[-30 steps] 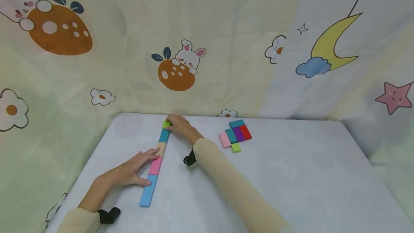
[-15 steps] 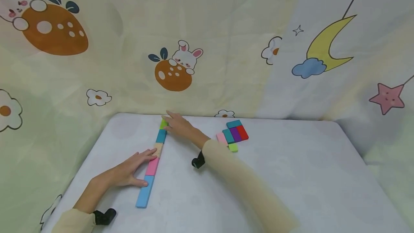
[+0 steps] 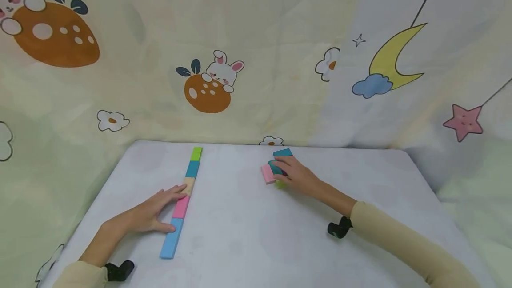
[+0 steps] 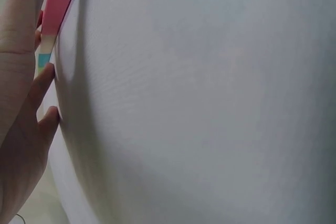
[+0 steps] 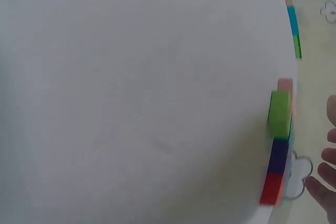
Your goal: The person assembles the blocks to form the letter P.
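Note:
A straight row of flat blocks runs up the left side of the table: light blue (image 3: 172,240), pink (image 3: 181,208), beige (image 3: 188,187), teal (image 3: 192,169) and lime green (image 3: 196,154). My left hand (image 3: 146,213) lies along it, fingertips at the beige and pink blocks and thumb at the light blue one. Over a small cluster at the back middle hovers my right hand (image 3: 298,177), fingers spread. Its pink block (image 3: 267,175), teal block (image 3: 282,152) and part of a green block (image 3: 279,185) show; purple (image 5: 278,156) and red (image 5: 271,189) blocks appear in the right wrist view.
The white table (image 3: 240,234) has rounded back corners. Behind it hangs a printed curtain (image 3: 272,79) with rabbits, flowers and a moon. Each wrist carries a small black camera, such as the right one (image 3: 339,228).
My right hand has left the lime green block at the row's far end and moved right to the cluster. The left hand stays on the row. The head view has shifted slightly.

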Available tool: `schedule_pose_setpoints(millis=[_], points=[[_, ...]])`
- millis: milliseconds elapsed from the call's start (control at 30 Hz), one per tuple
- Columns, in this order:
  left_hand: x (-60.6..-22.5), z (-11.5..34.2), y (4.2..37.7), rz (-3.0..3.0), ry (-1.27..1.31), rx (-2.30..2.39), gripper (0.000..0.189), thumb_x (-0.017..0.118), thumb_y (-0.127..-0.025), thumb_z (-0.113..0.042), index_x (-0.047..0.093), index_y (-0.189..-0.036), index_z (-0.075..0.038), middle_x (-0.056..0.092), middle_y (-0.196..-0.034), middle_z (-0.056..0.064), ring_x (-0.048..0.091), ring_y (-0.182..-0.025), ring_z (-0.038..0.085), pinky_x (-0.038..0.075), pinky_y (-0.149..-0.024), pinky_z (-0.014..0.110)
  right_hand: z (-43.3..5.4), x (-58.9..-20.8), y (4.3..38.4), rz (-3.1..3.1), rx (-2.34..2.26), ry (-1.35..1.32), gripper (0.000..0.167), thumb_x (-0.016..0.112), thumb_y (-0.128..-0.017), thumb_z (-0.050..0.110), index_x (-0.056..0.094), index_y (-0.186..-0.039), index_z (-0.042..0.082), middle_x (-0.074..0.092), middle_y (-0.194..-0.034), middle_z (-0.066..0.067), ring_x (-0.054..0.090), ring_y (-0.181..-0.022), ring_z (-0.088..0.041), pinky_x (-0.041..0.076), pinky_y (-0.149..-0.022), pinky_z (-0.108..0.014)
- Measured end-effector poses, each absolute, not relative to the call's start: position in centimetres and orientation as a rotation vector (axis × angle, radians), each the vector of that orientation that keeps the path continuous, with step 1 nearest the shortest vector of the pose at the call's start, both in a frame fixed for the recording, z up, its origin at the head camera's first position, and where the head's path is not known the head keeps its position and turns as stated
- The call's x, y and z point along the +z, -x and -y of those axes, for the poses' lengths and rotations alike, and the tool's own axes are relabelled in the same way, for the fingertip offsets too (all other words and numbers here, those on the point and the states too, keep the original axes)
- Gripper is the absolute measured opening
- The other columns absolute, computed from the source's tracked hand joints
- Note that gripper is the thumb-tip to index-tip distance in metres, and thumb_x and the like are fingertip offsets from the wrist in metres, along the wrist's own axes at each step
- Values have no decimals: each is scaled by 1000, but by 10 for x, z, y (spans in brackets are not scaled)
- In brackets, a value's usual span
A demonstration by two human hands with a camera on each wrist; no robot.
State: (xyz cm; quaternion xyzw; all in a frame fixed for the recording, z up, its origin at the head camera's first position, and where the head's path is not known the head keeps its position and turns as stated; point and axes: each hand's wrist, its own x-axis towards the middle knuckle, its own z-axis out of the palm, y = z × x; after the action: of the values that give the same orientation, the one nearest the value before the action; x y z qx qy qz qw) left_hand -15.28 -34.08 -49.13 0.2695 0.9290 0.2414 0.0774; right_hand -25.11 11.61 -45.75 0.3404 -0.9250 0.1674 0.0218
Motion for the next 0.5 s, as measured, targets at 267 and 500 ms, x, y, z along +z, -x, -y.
schedule_pose_setpoints(millis=[267,500], points=[[-491,346,151,-2791,-800,747,84,78,-72,-56,44,-142,-24,31,-159,7,26,-146,27,-6,-107,-4,-158,-473,265,2986,645,-744,55,63,-93,33,49,-143,13,47,-143,-17,45,-132,-36,49,-101,-53],[-496,348,147,-2800,-892,768,82,77,-74,-55,45,-142,-20,33,-158,9,24,-148,12,-4,-109,-4,-153,-483,273,3018,505,-823,48,62,-94,33,56,-137,12,49,-141,-20,48,-129,-36,51,-100,-50]])
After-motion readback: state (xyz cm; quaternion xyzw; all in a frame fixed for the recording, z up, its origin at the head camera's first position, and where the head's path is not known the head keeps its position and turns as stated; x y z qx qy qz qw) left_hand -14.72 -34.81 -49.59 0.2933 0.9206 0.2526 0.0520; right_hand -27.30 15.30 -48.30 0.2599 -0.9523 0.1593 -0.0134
